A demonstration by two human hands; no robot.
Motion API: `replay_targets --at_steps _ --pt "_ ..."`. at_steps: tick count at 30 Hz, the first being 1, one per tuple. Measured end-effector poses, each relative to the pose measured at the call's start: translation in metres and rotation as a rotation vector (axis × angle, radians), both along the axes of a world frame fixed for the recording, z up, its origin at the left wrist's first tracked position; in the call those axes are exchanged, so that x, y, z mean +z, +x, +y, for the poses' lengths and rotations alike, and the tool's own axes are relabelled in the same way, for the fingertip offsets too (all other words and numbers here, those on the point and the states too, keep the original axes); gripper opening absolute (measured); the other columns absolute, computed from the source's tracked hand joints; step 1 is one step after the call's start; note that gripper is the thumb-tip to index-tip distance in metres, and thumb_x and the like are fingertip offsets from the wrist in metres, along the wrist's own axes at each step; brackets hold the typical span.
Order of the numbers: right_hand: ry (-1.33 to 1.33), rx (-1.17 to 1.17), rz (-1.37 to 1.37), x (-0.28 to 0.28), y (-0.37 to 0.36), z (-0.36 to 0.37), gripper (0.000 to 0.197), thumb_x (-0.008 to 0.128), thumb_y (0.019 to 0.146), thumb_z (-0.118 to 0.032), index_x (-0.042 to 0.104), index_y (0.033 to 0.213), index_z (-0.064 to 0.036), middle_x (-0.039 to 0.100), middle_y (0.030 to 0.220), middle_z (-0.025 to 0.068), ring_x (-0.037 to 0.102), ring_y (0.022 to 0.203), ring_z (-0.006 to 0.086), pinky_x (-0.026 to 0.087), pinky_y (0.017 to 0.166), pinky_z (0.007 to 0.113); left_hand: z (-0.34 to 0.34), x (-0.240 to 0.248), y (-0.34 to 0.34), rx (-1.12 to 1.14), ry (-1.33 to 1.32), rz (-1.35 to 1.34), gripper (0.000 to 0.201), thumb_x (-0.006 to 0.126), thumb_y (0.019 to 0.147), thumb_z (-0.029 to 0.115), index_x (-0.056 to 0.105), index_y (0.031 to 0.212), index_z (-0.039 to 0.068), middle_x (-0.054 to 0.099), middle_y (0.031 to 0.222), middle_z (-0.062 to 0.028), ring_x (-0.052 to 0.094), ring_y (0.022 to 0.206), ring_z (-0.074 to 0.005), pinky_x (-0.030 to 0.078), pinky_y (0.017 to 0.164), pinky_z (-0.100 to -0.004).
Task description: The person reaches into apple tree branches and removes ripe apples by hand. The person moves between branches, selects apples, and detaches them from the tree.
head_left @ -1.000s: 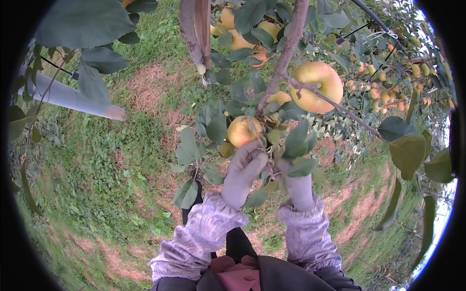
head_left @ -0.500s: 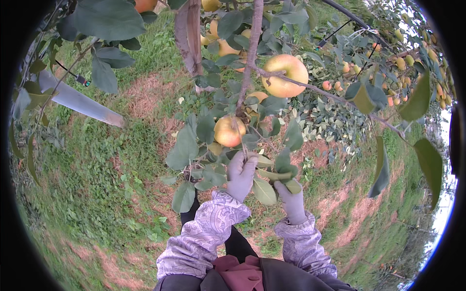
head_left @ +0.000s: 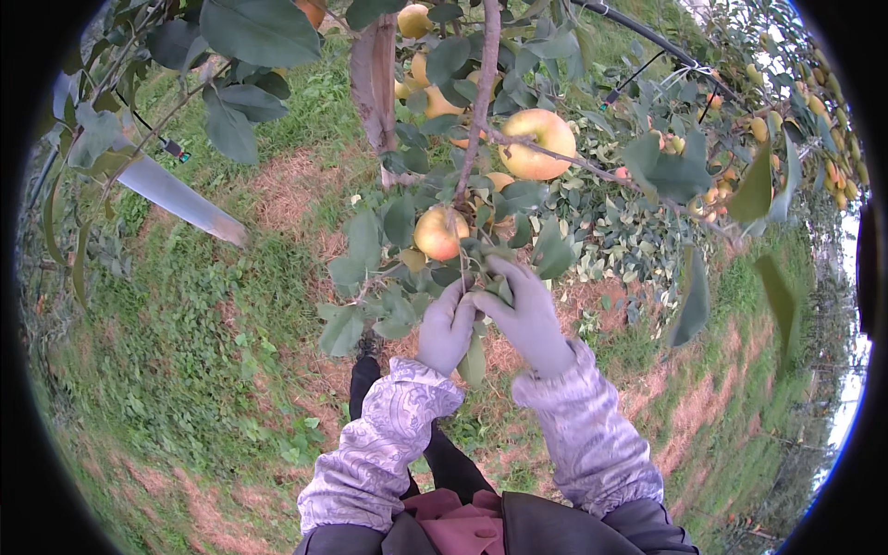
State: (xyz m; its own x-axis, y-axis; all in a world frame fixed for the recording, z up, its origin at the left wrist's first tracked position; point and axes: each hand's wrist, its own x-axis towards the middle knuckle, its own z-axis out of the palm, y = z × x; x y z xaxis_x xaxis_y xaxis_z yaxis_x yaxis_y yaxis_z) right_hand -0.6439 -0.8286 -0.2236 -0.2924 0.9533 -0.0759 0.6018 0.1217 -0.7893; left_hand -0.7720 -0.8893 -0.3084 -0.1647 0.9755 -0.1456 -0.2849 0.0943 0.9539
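Note:
My left hand point(head_left: 446, 331), in a pale grey glove, is closed on a thin leafy twig point(head_left: 463, 268) just below a yellow-red apple point(head_left: 438, 234). Close against it on the right, my gloved right hand point(head_left: 529, 322) has its thumb and fingers bent round green leaves point(head_left: 499, 289) of that twig. A single leaf point(head_left: 473, 362) hangs down between the two hands. The fingertips are partly hidden by foliage. Above and to the right, a larger apple point(head_left: 536, 145) sits on a side branch, touched by neither hand.
A brown branch point(head_left: 480, 102) drops from the top toward the hands. Behind it stands a thicker trunk point(head_left: 374, 92). A dark pipe point(head_left: 638, 32) crosses at upper right. Leafy twigs point(head_left: 689, 287) hang on the right, and a pale post point(head_left: 185, 199) leans at left.
My right hand has moved up and left, from the leaves on the right to beside my left hand. The leaves there are now bunched between the hands. The view has shifted slightly.

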Motion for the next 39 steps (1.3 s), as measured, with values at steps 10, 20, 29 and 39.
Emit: replay_targets --at_steps 10,20,29,39 --pt "-0.009 -0.192 0.077 -0.034 -0.026 0.076 0.023 0.072 0.090 -0.024 0.072 0.099 -0.0024 0.069 0.076 0.0115 0.067 0.064 0.0196 0.051 0.061 0.035 0.005 -0.001 -0.043 -0.308 -0.170 -0.410 0.037 0.058 0.106 0.022 0.062 0.131 -0.005 0.070 0.088 -0.0067 0.065 0.072 -0.0114 0.054 0.066 -0.0262" --pt "0.277 -0.089 0.093 -0.002 0.007 -0.014 0.030 0.076 0.087 -0.015 0.071 0.112 0.0012 0.070 0.106 0.0133 0.068 0.094 0.0203 0.053 0.081 0.033 0.007 -0.006 -0.049 -0.482 -0.084 -0.507 0.042 0.069 0.099 0.022 0.062 0.130 -0.006 0.070 0.101 -0.0079 0.066 0.088 -0.0148 0.055 0.081 -0.0316" --pt "-0.107 -0.091 0.303 -0.022 -0.022 0.005 0.018 0.073 0.090 -0.012 0.071 0.091 0.0053 0.069 0.088 0.0110 0.063 0.080 0.0161 0.049 0.072 0.031 0.026 0.001 -0.042 -0.097 0.269 0.366 0.012 0.070 0.094 0.009 0.071 0.092 -0.003 0.069 0.079 -0.0066 0.063 0.069 -0.0136 0.048 0.062 -0.0309" --pt "-0.307 0.411 -0.316 0.012 0.010 -0.016 0.043 0.069 0.091 -0.047 0.074 0.097 -0.0048 0.071 0.087 0.0178 0.069 0.083 0.0372 0.054 0.072 0.044 0.002 0.062 -0.093 -0.556 0.115 0.739 0.042 0.077 0.085 0.023 0.067 0.118 -0.001 0.069 0.112 -0.0186 0.067 0.102 -0.0340 0.053 0.088 -0.0424"
